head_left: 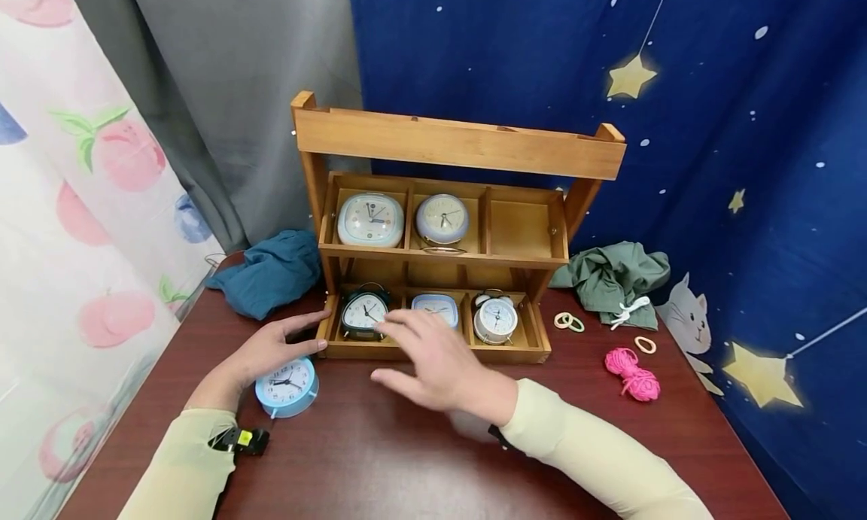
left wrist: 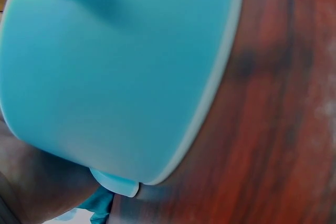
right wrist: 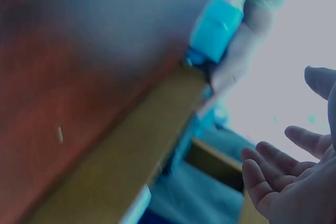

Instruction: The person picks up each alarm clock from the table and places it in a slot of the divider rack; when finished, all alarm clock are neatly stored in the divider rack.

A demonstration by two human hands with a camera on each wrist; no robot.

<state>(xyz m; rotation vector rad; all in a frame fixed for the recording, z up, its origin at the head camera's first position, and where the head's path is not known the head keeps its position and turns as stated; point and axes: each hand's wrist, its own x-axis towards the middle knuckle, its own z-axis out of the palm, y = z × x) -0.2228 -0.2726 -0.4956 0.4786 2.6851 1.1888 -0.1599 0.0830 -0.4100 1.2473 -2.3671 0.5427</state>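
Note:
My left hand has its fingers extended, their tips at the left end of the wooden shelf's lower tray. Below that palm a round light-blue alarm clock stands on the table; its smooth blue side fills much of the left wrist view. Loosely spread, my right hand hovers before the lower tray with nothing in its grasp. That tray holds a dark rounded-triangular clock, a blue rectangular clock partly hidden by the right hand, and a white twin-bell alarm clock.
On the upper tier sit a pale-blue squarish clock and a round lavender clock. A teal cloth lies left of the shelf. To its right are a green cloth, wooden rings and pink yarn.

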